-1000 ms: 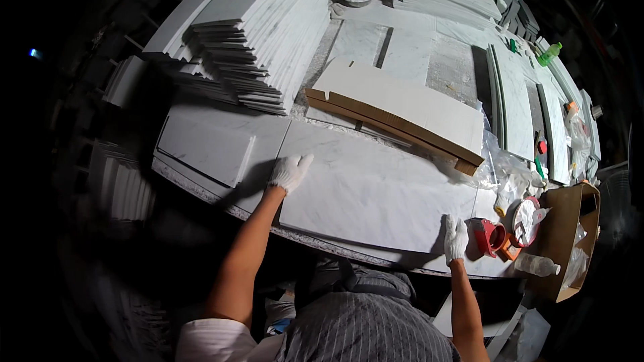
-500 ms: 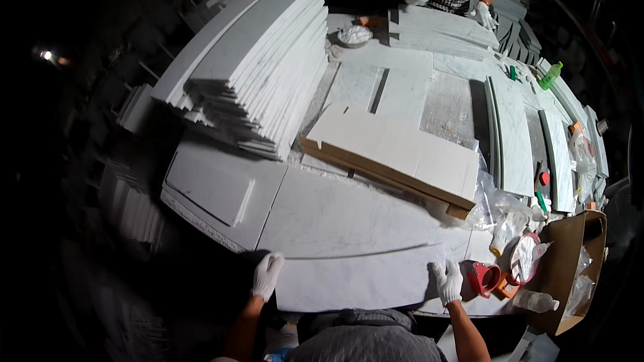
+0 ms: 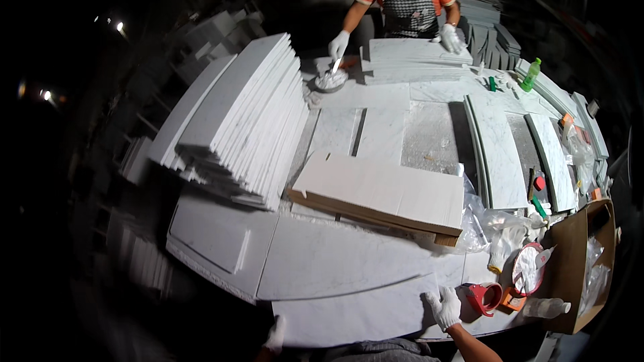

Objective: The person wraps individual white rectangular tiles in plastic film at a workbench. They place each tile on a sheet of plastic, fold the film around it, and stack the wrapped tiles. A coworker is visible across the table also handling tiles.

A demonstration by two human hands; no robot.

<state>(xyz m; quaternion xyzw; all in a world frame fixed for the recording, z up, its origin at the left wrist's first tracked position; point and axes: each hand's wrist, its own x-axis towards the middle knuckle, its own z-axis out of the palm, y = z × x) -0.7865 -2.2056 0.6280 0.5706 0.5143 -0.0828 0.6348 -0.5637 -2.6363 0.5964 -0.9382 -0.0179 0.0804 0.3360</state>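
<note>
A long white marble slab (image 3: 355,313) with grey veining lies across the front of the worktable, close to my body. At its left end is my left hand (image 3: 276,335) in a white glove, partly in shadow, its fingers closed at the slab's edge. My right hand (image 3: 443,308), also gloved, grips the right end, with thumb and fingers apart on the stone. A dark line runs along the slab's far edge, between it and the larger marble sheet (image 3: 329,261) behind.
A flat cardboard box (image 3: 382,188) lies mid-table. Tall stacked slabs (image 3: 251,121) stand left. Near my right hand are a red tape dispenser (image 3: 484,298), a bowl of white paste (image 3: 528,268), a plastic bottle (image 3: 547,308) and an open carton (image 3: 567,268). Opposite, a co-worker (image 3: 409,7) handles slabs and paste.
The view has tilted up, so the table sits lower. My hands stay at the slab's ends. The co-worker's one hand has reached to the paste bowl with a spreader.
</note>
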